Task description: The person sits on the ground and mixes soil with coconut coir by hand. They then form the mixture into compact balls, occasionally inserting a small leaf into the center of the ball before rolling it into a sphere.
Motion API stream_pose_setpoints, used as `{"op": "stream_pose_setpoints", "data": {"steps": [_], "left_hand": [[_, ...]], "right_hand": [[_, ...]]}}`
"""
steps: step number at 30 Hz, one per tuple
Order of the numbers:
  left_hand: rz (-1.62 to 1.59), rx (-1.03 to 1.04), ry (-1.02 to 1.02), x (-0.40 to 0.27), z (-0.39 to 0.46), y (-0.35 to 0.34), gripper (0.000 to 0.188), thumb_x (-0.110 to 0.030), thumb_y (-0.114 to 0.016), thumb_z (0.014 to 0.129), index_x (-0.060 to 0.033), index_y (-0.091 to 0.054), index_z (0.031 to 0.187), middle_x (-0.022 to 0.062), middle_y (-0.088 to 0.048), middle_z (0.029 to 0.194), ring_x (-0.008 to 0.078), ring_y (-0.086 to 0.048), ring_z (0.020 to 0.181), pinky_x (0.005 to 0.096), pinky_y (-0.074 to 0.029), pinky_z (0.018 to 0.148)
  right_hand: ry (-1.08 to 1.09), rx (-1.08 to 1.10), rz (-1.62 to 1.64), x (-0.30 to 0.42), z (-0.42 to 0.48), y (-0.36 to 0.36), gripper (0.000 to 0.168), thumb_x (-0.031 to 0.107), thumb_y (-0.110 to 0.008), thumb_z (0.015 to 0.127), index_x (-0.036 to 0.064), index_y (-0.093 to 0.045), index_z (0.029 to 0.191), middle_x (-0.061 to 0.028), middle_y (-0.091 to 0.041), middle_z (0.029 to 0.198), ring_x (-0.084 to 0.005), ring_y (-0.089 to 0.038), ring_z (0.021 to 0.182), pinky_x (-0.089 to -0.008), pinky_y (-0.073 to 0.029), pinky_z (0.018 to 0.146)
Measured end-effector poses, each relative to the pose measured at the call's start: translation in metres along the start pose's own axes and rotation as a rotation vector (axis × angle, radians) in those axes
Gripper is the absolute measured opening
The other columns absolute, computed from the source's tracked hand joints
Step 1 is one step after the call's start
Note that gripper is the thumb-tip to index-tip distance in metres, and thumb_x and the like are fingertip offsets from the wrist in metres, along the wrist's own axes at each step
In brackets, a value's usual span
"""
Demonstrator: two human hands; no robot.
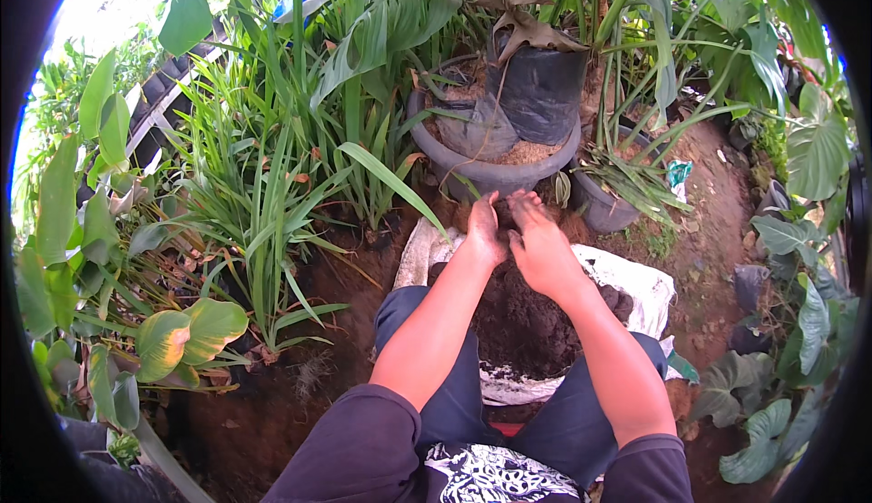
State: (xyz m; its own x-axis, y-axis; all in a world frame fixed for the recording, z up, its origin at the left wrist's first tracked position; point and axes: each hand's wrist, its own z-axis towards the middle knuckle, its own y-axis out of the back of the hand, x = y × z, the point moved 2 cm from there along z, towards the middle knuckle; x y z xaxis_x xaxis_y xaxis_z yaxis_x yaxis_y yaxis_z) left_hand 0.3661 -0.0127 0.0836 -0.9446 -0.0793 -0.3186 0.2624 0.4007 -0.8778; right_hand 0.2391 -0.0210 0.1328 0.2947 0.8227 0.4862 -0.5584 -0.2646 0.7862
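My left hand [485, 225] and my right hand [539, 236] are raised over the far side of a heap of dark soil [524, 322]. Their palms face each other with a narrow gap, and the fingers extend away from me. Dark soil shows in the gap; whether any of it rests on the palms is hard to see. Neither hand is closed around anything, and soil stains the fingers. The heap lies on a spread white woven sack [630, 275] between my knees.
Just beyond my hands stands a wide grey plastic pot [501, 174] holding black plastic grow bags [545, 90]. A smaller pot [606, 206] with cut green leaves [637, 179] sits to its right. Strappy green plants [272, 210] crowd the left; broad-leaved plants [756, 435] line the right.
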Motion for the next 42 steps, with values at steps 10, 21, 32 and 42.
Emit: {"op": "stream_pose_setpoints", "data": {"steps": [10,21,32,42], "left_hand": [[-0.052,-0.039,-0.147,0.003,0.014,0.015,0.045,-0.023,-0.027,0.105,0.0069,-0.052,0.127,0.0227,-0.06,0.127,0.0337,-0.061,0.117,0.045,-0.05,0.101],[-0.102,0.184,-0.051,0.014,0.006,-0.004,0.051,-0.033,-0.032,0.104,0.0052,-0.051,0.133,0.021,-0.059,0.136,0.0345,-0.052,0.133,0.0474,-0.038,0.117],[-0.143,0.131,-0.107,0.022,0.033,0.014,0.05,-0.026,-0.033,0.104,0.0095,-0.048,0.136,0.0223,-0.056,0.138,0.0346,-0.051,0.134,0.0474,-0.038,0.117],[-0.215,0.004,-0.03,0.031,0.053,0.013,0.039,-0.029,-0.037,0.103,0.0024,-0.059,0.111,0.0156,-0.066,0.112,0.0303,-0.064,0.106,0.0408,-0.056,0.095]], "right_hand": [[0.077,0.048,0.005,-0.001,-0.003,-0.016,0.06,-0.012,-0.049,0.078,-0.006,-0.052,0.138,-0.0324,-0.059,0.132,-0.0487,-0.052,0.128,-0.052,-0.043,0.109],[0.091,-0.112,-0.144,-0.001,-0.003,0.013,0.056,-0.004,-0.055,0.078,0.002,-0.059,0.134,-0.0195,-0.065,0.128,-0.0431,-0.051,0.129,-0.0594,-0.04,0.106],[-0.03,0.098,-0.303,-0.008,-0.009,0.003,0.041,0.005,-0.065,0.08,0.006,-0.067,0.121,-0.0144,-0.07,0.115,-0.0363,-0.052,0.126,-0.0639,-0.039,0.095],[-0.152,-0.117,-0.161,-0.052,0.017,0.054,0.046,-0.003,-0.059,0.08,0.005,-0.068,0.124,-0.0176,-0.069,0.123,-0.0357,-0.055,0.12,-0.0531,-0.039,0.109]]}}
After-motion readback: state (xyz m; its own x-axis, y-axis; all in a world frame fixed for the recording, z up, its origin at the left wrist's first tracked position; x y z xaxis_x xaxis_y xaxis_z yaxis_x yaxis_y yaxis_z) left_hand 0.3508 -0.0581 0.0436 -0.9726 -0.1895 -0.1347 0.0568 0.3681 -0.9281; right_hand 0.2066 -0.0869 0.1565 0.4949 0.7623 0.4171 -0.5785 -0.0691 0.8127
